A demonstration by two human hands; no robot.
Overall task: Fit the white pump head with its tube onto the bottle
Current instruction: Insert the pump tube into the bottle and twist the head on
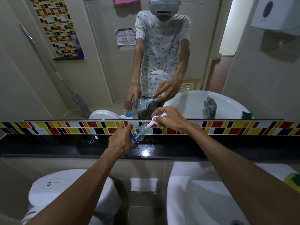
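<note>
My left hand (pixel 121 141) grips a clear bottle (pixel 139 133) with a blue label, tilted over the black ledge (pixel 65 146). Its mouth points up and to the right. My right hand (pixel 170 119) pinches the white pump head (pixel 159 116), whose nozzle sticks out past my fingers. The pump's ribbed neck and tube (pixel 142 130) run down through the bottle's mouth into the bottle. The pump collar sits a little above the mouth, apart from it. The mirror above repeats both hands and the bottle.
A white sink basin (pixel 186 200) lies below on the right, with a green and yellow sponge (pixel 293 180) on its rim. A white toilet cistern (pixel 69 189) stands lower left. A coloured tile strip (pixel 227 127) backs the ledge under the mirror.
</note>
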